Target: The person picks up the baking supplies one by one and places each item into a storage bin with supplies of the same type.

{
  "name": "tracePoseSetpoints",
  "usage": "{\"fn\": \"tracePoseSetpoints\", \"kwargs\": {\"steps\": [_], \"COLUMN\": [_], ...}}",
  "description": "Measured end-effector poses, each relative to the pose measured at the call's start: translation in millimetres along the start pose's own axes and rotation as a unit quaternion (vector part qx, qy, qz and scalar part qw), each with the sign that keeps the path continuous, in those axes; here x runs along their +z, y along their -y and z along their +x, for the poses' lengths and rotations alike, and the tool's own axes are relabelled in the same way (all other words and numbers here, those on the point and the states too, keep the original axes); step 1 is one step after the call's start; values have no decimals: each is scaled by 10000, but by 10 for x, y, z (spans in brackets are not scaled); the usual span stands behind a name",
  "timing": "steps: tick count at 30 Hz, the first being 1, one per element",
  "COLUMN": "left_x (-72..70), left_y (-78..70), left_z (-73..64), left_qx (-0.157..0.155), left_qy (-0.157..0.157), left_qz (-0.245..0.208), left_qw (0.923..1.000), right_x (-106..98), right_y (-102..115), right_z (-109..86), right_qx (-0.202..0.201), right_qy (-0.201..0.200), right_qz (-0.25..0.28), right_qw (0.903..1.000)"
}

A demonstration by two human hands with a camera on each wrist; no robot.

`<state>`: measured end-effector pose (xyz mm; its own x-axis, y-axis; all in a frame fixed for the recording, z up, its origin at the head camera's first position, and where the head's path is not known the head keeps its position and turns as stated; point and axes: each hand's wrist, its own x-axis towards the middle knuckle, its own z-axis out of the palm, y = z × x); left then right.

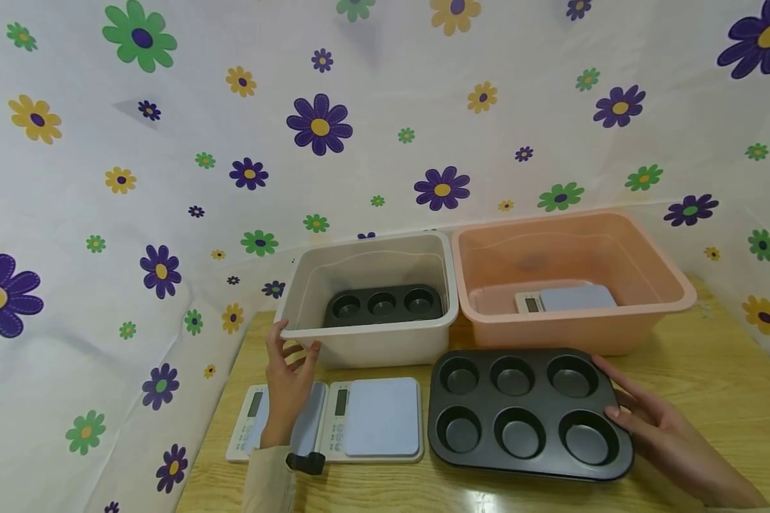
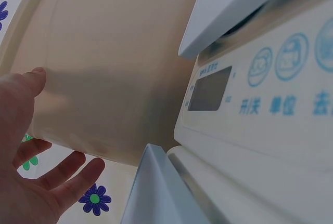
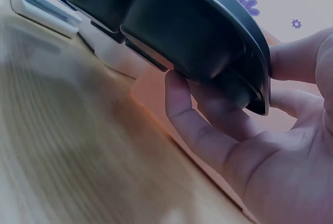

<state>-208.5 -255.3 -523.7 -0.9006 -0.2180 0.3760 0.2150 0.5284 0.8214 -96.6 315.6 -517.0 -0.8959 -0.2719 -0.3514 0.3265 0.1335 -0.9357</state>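
Gripping the six-cup muffin pan (image 1: 539,405) by its right end: right hand (image 1: 657,429) pinched on it, thumb on top, fingers underneath, that end off the wood-grain table (image 1: 725,385). Pan's in front of the peach bin (image 1: 552,333). My left hand (image 1: 290,381) is half-curled round the white bin's (image 1: 385,348) near-left corner, thumb on its front wall. Two digital kitchen scales (image 1: 381,417) just in front of that bin. Second muffin pan (image 1: 383,306) inside it; third scale (image 1: 577,298) inside peach.
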Motion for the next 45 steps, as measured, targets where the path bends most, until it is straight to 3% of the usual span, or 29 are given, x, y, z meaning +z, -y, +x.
{"fn": "tracePoseSetpoints", "kwargs": {"steps": [9,17,22,30,37,41,45], "left_x": [-7,-9,-9,-14,-18,-16,-14], "left_y": [-5,-10,-4,15,-12,-17,-13], "left_z": [-1,11,18,7,24,29,16], "left_qx": [34,48,49,103,190,153,107], "left_qy": [28,42,10,-5,9,9,5], "left_qz": [-64,-48,-57,18,19,54,33], "left_qw": [10000,10000,10000,9999,9998,9999,9999], "right_x": [-41,-24,-31,21,-5,4,25], "right_y": [74,179,248,353,423,481,537], "right_z": [-31,-85,-106,-177,-183,-154,-142], "right_qx": [-528,-752,-1076,-896,-1393,-1550,-1795], "right_qy": [310,183,312,70,300,338,624], "right_qz": [195,-35,79,-157,238,109,134], "right_qw": [9979,9970,9937,9958,9895,9873,9817]}}
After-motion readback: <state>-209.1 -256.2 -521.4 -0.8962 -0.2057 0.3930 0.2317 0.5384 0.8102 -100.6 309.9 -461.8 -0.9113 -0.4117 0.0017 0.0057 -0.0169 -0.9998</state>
